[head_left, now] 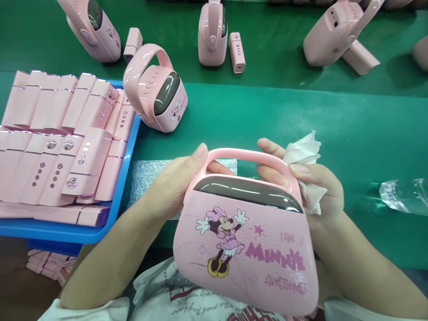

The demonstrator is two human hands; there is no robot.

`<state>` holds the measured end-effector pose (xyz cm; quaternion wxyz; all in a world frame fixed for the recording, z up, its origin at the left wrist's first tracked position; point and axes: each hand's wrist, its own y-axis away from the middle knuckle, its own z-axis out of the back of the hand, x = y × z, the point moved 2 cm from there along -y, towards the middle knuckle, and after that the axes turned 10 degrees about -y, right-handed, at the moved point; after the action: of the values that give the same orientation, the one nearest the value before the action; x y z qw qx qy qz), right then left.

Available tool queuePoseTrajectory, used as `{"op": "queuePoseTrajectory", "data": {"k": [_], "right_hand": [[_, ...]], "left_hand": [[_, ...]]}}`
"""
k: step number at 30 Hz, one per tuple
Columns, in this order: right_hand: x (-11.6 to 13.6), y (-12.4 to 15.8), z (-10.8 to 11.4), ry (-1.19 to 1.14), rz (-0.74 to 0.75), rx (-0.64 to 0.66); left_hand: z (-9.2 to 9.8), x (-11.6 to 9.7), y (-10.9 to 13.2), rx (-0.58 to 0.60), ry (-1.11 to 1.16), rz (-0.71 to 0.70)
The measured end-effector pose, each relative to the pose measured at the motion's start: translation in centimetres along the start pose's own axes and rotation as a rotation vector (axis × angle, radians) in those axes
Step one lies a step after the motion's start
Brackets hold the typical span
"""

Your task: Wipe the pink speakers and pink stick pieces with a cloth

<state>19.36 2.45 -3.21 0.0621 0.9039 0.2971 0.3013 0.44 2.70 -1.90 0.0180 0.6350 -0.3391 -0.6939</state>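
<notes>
A pink portable speaker (247, 240) with a cartoon mouse print, a dark glossy strip and a carrying handle is held up before my chest, its printed face towards me. My left hand (177, 183) grips its upper left corner, thumb on the base of the handle and fingers behind. At the upper right corner my right hand (317, 187) closes around the other end of the handle. A crumpled white tissue (306, 154) is pinched in that same hand, against the speaker. The speaker's back and some of my fingertips are hidden.
At the left, a blue tray (125, 178) is packed with pink microphones (90, 156). Another pink speaker (163, 96) stands beside it. Further speakers (213, 35) and microphones (237, 53) stand along the dark green strip. Bubble wrap (143, 176) lies behind my left hand; clear plastic (404, 196) lies right.
</notes>
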Motion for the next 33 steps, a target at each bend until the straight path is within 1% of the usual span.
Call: {"op": "queuePoseTrajectory", "data": {"k": [5,10,12,16,19,21,23,26,28,30,33], "right_hand": [[-0.1,0.1,0.1,-0.016,0.006,-0.014],[0.1,0.2,0.2,0.020,0.014,-0.023],[0.0,0.2,0.1,0.041,0.022,-0.032],[-0.2,0.3,0.0,0.075,0.075,-0.082],[-0.2,0.1,0.2,0.092,0.161,-0.144],[0.1,-0.3,0.6,0.085,0.213,-0.202],[0.3,-0.8,0.9,0.050,0.236,-0.287],[0.3,-1.5,1.2,-0.033,0.170,-0.416],[0.2,-1.7,1.1,-0.060,0.114,-0.451],[0.0,-1.9,1.1,-0.044,0.093,-0.447],[-0.2,-2.0,1.1,0.025,0.096,-0.399]], "left_hand": [[0.0,0.0,0.0,-0.010,-0.043,-0.024],[0.2,-0.1,0.1,-0.014,-0.113,0.002],[0.2,0.0,0.1,-0.009,-0.100,0.008],[-0.3,0.4,-0.1,0.040,0.062,-0.019],[-0.9,0.8,-0.3,0.094,0.218,-0.060],[-1.1,1.0,-0.3,0.109,0.304,-0.113],[-1.1,1.2,-0.4,0.117,0.330,-0.180],[-1.0,1.4,-0.3,0.177,0.314,-0.286],[-1.0,1.4,-0.2,0.231,0.299,-0.333],[-1.1,1.4,-0.1,0.244,0.279,-0.339],[-1.2,1.4,0.0,0.205,0.266,-0.336]]}}
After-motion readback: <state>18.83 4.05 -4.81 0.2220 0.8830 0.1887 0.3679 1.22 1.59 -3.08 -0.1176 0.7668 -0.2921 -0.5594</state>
